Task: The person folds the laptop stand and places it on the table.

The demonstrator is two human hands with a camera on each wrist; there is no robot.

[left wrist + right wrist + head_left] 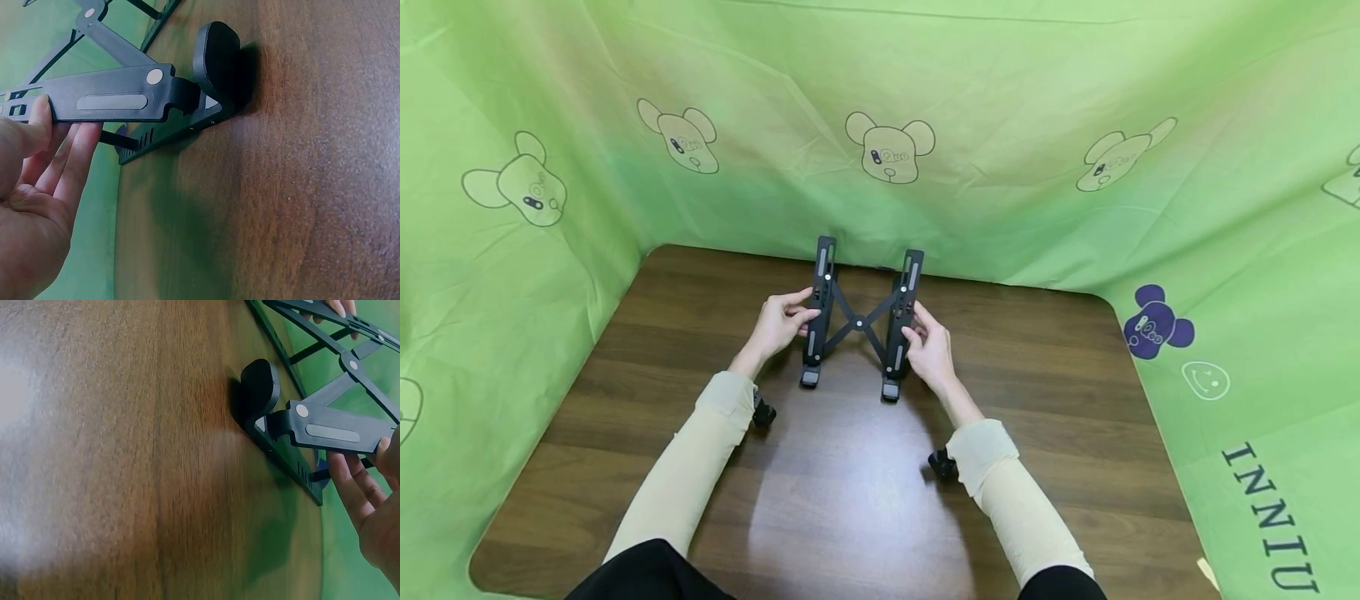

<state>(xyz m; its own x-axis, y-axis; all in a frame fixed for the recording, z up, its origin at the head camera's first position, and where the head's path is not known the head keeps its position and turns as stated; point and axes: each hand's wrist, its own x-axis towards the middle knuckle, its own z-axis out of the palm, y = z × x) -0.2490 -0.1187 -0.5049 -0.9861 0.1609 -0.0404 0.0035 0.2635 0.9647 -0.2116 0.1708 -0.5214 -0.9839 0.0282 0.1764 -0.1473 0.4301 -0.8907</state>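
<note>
A black folding laptop stand (859,322) stands spread on the table, its two long side arms joined by an X-shaped crosspiece. My left hand (778,323) pinches the left arm between thumb and fingers. On the opposite side, my right hand (931,350) holds the right arm the same way. In the left wrist view, the thumb lies on top of the slotted arm (112,100), with fingers beneath it. Upturned front lips (260,386) rise at the near ends, and the upper arms sit raised at a slant above the base bars.
The brown wooden table (850,500) has rounded corners. Green cloth (985,208) printed with bear faces hangs behind it and along both sides. Dark wrist-worn devices (763,412) sit under both cuffs. A small pale piece (1208,573) lies at the right edge.
</note>
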